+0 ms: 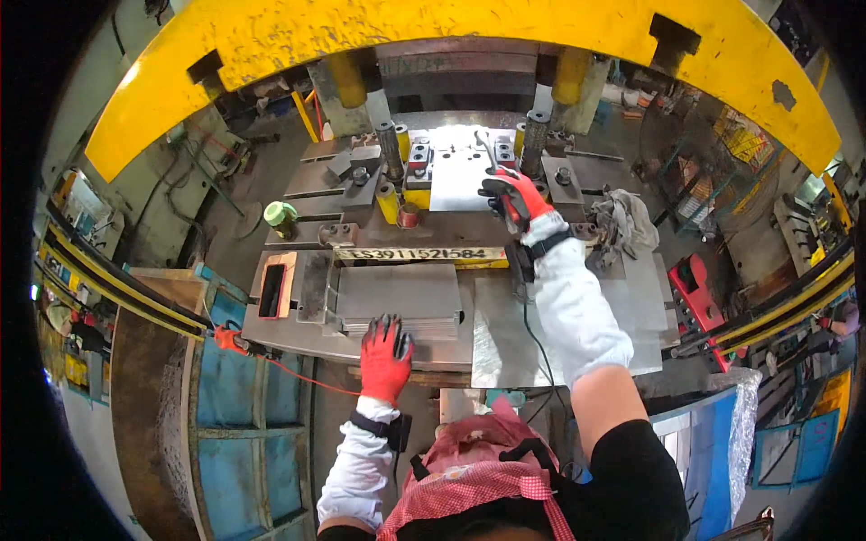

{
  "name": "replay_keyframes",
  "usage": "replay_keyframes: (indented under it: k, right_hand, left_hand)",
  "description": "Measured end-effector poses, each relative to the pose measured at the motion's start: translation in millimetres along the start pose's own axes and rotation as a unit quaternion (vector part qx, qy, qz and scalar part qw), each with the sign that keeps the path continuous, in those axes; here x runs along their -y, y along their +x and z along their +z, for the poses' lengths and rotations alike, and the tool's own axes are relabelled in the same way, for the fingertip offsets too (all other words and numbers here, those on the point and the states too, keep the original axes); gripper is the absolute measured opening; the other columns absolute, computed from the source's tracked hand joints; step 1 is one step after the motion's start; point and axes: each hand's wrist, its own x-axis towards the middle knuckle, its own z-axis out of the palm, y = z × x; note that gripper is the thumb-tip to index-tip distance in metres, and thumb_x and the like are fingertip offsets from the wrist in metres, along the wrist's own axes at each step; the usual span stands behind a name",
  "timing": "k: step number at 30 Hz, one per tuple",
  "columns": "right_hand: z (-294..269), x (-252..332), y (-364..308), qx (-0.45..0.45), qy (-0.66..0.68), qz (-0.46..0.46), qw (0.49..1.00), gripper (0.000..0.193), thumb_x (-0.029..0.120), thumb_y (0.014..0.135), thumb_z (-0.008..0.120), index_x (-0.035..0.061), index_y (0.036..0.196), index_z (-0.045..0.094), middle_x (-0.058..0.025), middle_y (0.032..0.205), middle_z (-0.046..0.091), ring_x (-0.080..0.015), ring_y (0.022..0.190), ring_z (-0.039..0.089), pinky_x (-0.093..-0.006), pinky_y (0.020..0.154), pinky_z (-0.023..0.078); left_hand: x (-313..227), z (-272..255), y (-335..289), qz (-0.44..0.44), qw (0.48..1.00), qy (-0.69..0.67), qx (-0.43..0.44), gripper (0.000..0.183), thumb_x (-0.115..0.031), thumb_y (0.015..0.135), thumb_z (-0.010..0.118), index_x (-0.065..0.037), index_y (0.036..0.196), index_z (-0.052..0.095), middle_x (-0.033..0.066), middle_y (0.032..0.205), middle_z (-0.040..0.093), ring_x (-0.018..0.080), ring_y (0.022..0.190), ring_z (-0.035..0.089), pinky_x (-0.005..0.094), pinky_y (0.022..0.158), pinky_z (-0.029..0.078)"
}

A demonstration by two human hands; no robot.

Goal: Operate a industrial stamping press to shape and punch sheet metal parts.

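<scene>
My left hand (386,361), in a red glove with dark fingertips, lies with its fingers stretched over the near edge of a stack of flat metal sheets (397,293). My right hand (516,200), gloved the same way, reaches forward to the press. Its fingers are closed round a thin metal rod tool (488,149), whose far end lies over a bright metal sheet (458,185). This sheet sits in the die between two dark guide posts (390,151). Glare hides the sheet's far part, and my fingers cover the tool's handle.
A yellow press frame (433,25) arches overhead. On the table stand a green-capped bottle (280,219), an open-topped box (276,285) and a grey rag (625,224). A red control box (697,302) is at the right. A cable (539,347) hangs below my right arm.
</scene>
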Motion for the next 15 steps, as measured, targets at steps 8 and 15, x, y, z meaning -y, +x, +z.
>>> replay_keyframes:
  k: [8,15]
  right_hand:
    - [-7,-2,-233,-0.161,-0.049,-0.037,0.985,0.056,0.003,0.08,0.055,0.0051,0.133,0.036,-0.0043,0.085,0.058,-0.0081,0.056,0.049,-0.022,0.048,0.042]
    - [-65,-80,-303,-0.211,-0.038,0.078,0.974,0.053,0.006,0.081,0.055,0.0051,0.131,0.039,-0.0075,0.088,0.061,-0.011,0.057,0.053,-0.0254,0.048,0.044]
  left_hand:
    - [-81,33,130,-0.181,0.828,-0.519,0.112,0.039,-0.024,0.083,0.063,-0.003,0.115,0.054,0.0032,0.115,0.057,0.0112,0.099,0.051,0.0232,0.085,0.04]
    - [-118,70,233,-0.144,0.361,-0.908,0.159,0.031,-0.025,0.089,0.052,-0.006,0.113,0.053,0.0104,0.112,0.058,0.0237,0.095,0.057,0.0372,0.085,0.046]
